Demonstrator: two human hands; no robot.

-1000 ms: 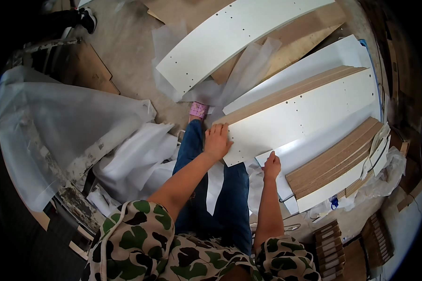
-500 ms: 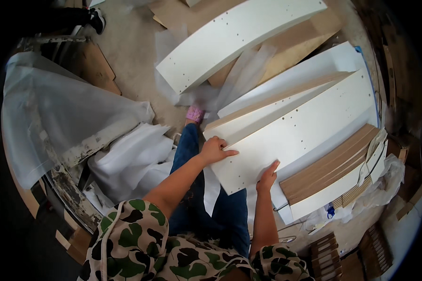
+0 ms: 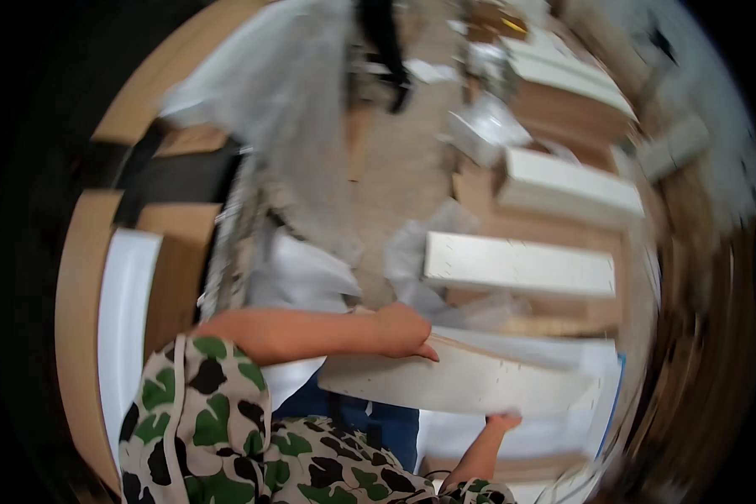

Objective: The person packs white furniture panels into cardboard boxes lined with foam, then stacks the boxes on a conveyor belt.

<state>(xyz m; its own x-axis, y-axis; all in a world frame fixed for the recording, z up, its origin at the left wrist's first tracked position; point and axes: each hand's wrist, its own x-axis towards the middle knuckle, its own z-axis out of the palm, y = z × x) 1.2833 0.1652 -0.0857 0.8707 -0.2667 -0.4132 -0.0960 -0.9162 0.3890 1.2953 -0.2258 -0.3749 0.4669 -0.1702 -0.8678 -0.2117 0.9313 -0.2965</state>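
Observation:
A long white panel (image 3: 458, 380) with small holes along its edges lies crosswise in front of me. My left hand (image 3: 401, 330) is closed over its far edge, thumb down on the white face. Along the near edge, my right hand (image 3: 502, 421) grips the same panel further right, its fingers partly hidden underneath. Beneath and beyond the panel show the brown edge of another board and white sheeting (image 3: 601, 353) with a blue rim. The picture is smeared by motion.
Beyond lie a white panel stack (image 3: 521, 265), another white stack (image 3: 571, 189) and brown boards. Cloudy plastic sheeting (image 3: 286, 92) hangs over a frame at left. A white curved piece (image 3: 128, 311) stands beside brown board at far left. A person's dark leg (image 3: 384, 50) shows at the top.
My view has swung left and up, showing more panel stacks and the walkway. Both hands keep hold of the white panel, which now lies more crosswise in view.

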